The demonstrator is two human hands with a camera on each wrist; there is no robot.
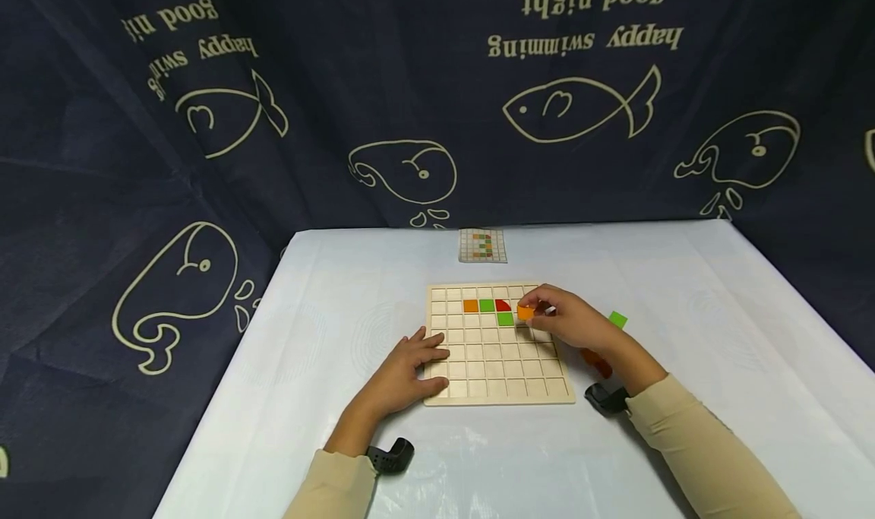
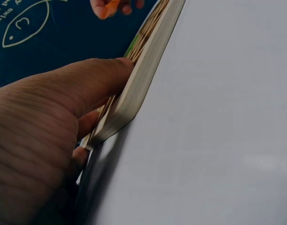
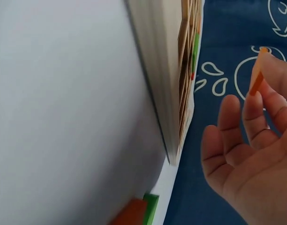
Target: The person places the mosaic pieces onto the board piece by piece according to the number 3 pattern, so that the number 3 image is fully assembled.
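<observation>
A wooden grid board (image 1: 502, 388) lies on the white table. Set in its cells are an orange square tile (image 1: 471, 306), a green square tile (image 1: 487, 305), a red quarter-circle tile (image 1: 502, 305) and, below the red one, another green tile (image 1: 505, 319). My right hand (image 1: 570, 320) pinches an orange tile (image 3: 258, 77) between thumb and fingertips, held above the board's right part. My left hand (image 1: 403, 375) rests on the board's left edge with fingers spread; its thumb (image 2: 110, 75) lies on the rim in the left wrist view.
A small printed pattern card (image 1: 482, 245) with coloured cells lies behind the board. Right of the board, a green tile (image 1: 617, 319) and reddish-orange pieces (image 1: 601, 365) lie partly behind my right arm. Dark patterned cloth (image 1: 410, 86) hangs at the table's far edge.
</observation>
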